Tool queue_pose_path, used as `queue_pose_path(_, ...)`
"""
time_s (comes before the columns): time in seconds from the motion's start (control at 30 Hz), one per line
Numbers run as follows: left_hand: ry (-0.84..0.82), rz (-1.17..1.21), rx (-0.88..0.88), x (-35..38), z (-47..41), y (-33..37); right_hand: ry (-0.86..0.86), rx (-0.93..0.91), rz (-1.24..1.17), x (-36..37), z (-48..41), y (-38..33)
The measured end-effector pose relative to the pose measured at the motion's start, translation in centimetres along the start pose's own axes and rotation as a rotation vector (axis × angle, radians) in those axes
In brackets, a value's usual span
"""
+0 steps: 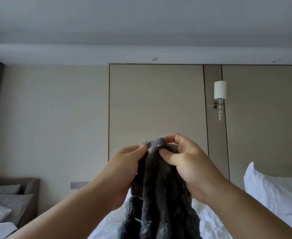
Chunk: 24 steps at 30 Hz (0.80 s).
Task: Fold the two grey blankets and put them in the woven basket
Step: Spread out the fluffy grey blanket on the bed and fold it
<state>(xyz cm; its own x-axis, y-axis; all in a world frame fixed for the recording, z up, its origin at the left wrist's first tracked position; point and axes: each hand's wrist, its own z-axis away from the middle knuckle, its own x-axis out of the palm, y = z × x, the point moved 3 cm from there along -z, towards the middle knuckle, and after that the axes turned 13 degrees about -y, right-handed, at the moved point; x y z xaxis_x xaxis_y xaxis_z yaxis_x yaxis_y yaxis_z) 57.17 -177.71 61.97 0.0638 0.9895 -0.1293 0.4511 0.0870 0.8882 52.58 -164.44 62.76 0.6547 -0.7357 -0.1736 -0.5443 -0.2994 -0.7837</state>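
A dark grey fluffy blanket (160, 195) hangs bunched in long folds in front of me, held up high over the bed. My left hand (124, 168) pinches its top edge from the left. My right hand (186, 164) pinches the same top edge from the right, thumb in front and fingers curled over it. The two hands are close together, almost touching. The lower end of the blanket runs out of the bottom of the view. No second blanket and no woven basket are in view.
A bed with white sheets (210, 223) lies below the blanket, with white pillows (269, 188) at the right. A grey sofa with cushions (11, 200) stands at the left. A wall lamp (219, 99) hangs on the beige panelled wall.
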Motion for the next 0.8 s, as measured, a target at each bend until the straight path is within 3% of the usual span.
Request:
queue_pose_path(0.23, -0.16, -0.109, -0.028, 0.8, 0.5, 0.5, 0.208, 0.002, -0.022, 0.2, -0.4, 0.8)
queue_pose_path(0.37, -0.082, -0.29, -0.053, 0.1, -0.5, -0.1, 0.317, 0.027, 0.005, 0.3, -1.4, 2.3)
queue_pose_path(0.5, 0.04, -0.346, -0.113, -1.7, -1.1, -1.5, 0.149, 0.118, -0.037, 0.7, -1.6, 5.1)
queue_pose_path(0.57, 0.134, -0.239, -0.123, -3.0, -0.9, -2.3, 0.023, 0.206, -0.079, 1.2, -0.6, 7.9)
queue_pose_path(0.7, 0.319, 0.015, -0.152, -5.6, -0.7, -3.5, -0.388, 0.43, -0.149, 3.5, 2.3, 14.8)
queue_pose_path(0.8, 0.423, 0.098, -0.222, -6.6, -0.2, -4.2, -0.542, 0.632, -0.234, 4.6, 4.5, 18.5)
